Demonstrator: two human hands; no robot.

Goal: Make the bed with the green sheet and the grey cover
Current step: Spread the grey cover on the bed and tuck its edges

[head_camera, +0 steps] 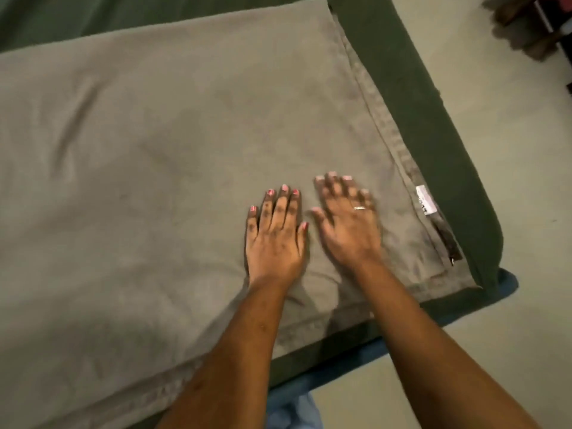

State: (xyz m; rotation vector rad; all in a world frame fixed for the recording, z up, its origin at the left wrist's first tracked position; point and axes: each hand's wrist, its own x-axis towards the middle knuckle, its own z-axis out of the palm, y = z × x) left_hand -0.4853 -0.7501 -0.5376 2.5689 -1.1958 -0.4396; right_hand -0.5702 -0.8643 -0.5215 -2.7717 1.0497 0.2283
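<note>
In the head view, the grey cover [185, 150] lay spread over the green sheet [433, 119], which showed as a border along the far and right sides. The left hand [275, 236] and the right hand [346, 224] lay flat on the cover near its corner, fingers straight, gripping nothing. The cover looked soft, light and limp, prone to wrinkling. Its hemmed edge beside the white label [425, 199] seemed the best hold.

You have a pale, plain floor [510, 150] under dim light; at its far right edge stand blurred dark objects [523, 29], not identifiable.
</note>
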